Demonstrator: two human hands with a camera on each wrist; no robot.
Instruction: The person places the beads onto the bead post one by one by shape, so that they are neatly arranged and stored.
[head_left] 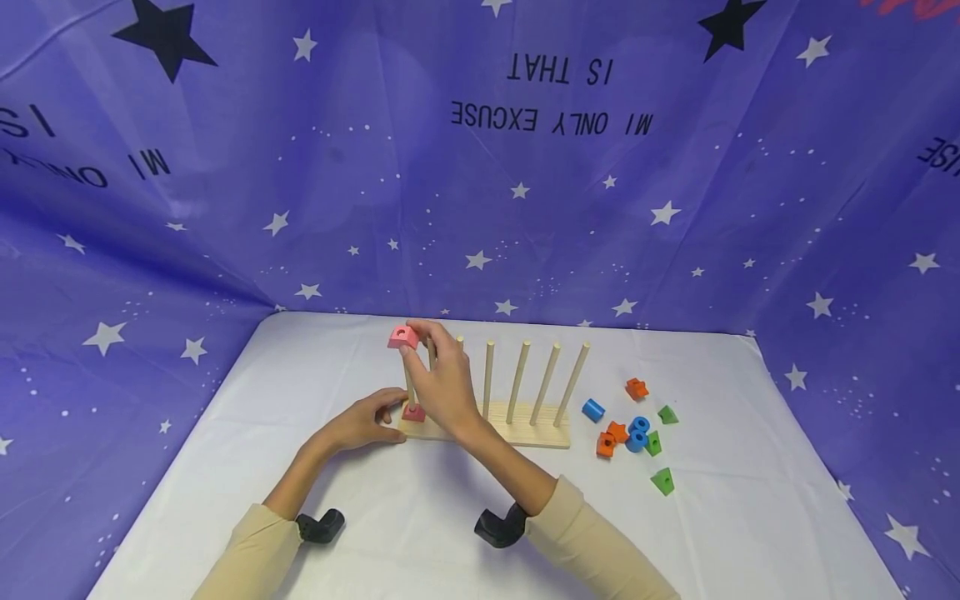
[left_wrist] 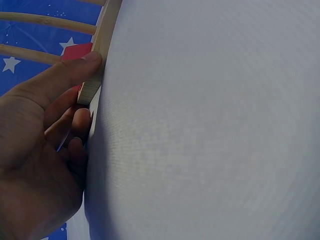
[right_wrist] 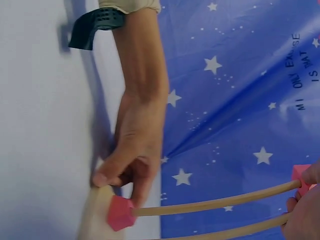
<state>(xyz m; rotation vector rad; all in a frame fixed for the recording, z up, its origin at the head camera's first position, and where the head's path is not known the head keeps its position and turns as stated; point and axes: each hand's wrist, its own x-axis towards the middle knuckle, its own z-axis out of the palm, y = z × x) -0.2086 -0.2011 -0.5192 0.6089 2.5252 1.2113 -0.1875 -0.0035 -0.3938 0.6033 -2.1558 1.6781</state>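
A wooden base (head_left: pixel 517 435) carries a row of upright pegs. The left hand (head_left: pixel 362 422) grips its left end; in the left wrist view that hand's (left_wrist: pixel 40 125) thumb lies on the base edge (left_wrist: pixel 102 50). The right hand (head_left: pixel 448 387) pinches a pink block (head_left: pixel 402 337) with a hole at the top of the leftmost peg (head_left: pixel 410 385). In the right wrist view the held block (right_wrist: pixel 301 179) is at the peg's tip. Another pink block (head_left: pixel 413 412) sits at the foot of that peg.
Right of the base lie loose blocks: a blue cylinder (head_left: pixel 593 409), more blue ones (head_left: pixel 637 440), orange stars (head_left: pixel 637 388) and several green pieces (head_left: pixel 663 481). A star-printed purple cloth (head_left: pixel 480 208) rises behind and beside the white table (head_left: pixel 390 533).
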